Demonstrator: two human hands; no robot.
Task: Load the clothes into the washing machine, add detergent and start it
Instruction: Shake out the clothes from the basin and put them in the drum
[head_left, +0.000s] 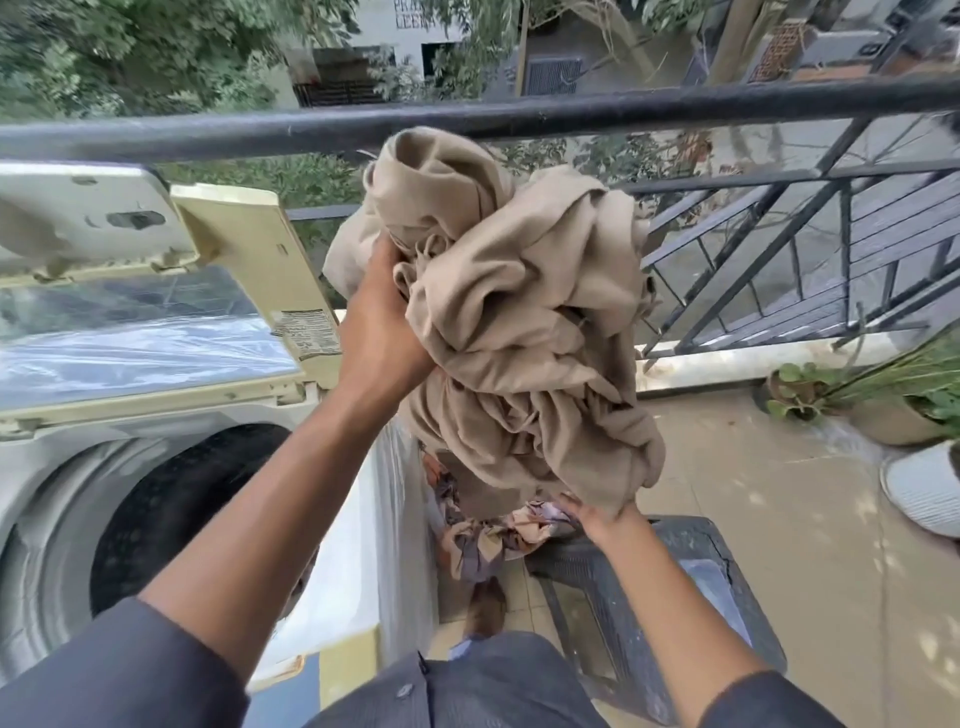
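A black metal railing (571, 111) runs across the upper part of the view, with slanted bars descending on the right side. Beyond the railing: green trees (130, 57) and a white building (415, 31). A dark plastic stool (675, 587) stands on the tiled floor (779, 519) at lower right. Potted plants (883, 395) are grouped against the right edge, near a low white ledge (727, 358) at the foot of the railing. A white ribbed pot (924, 488) sits just below the plants, partly cut off by the frame edge.

Both hands (382, 332) (597, 512) raised, fingers curled.
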